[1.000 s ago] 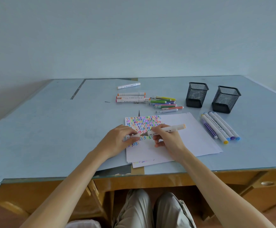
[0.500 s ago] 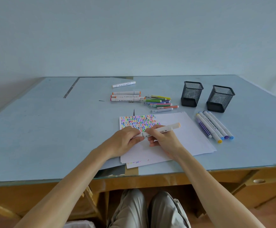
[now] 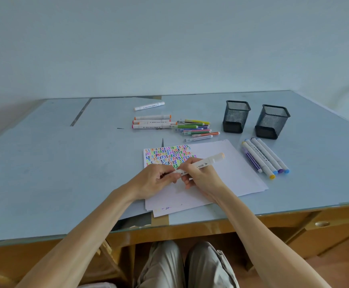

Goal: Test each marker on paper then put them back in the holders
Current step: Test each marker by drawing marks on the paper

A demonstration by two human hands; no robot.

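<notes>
Right hand [image 3: 200, 176] grips the white marker [image 3: 202, 164] around its mid-barrel, fingers curled round it; the pale orange end cap points up and away to the right of the hand. Left hand [image 3: 155, 179] meets the marker's near end, fingers curled around that end; whether it holds a cap there cannot be told, the tip being hidden under the fingers. Both hands sit over the paper stack [image 3: 231, 175].

Just beyond the knuckles, the top sheet carries a block of multicoloured zigzag test marks [image 3: 167, 154]. To the right of the right hand, off the paper's edge, a row of thick markers [image 3: 265, 157] lies side by side on the desk [image 3: 44, 173], caps yellow, blue and purple toward the person. Farther out beyond these stand two black mesh holders [image 3: 236, 116] [image 3: 271, 121], upright, near each other but apart. Straight ahead of the hands, past the paper, lies a cluster of thin coloured pens [image 3: 196, 128], and left of it three white markers [image 3: 151, 122] in parallel. One more white marker [image 3: 149, 106] lies alone, farthest out.
</notes>
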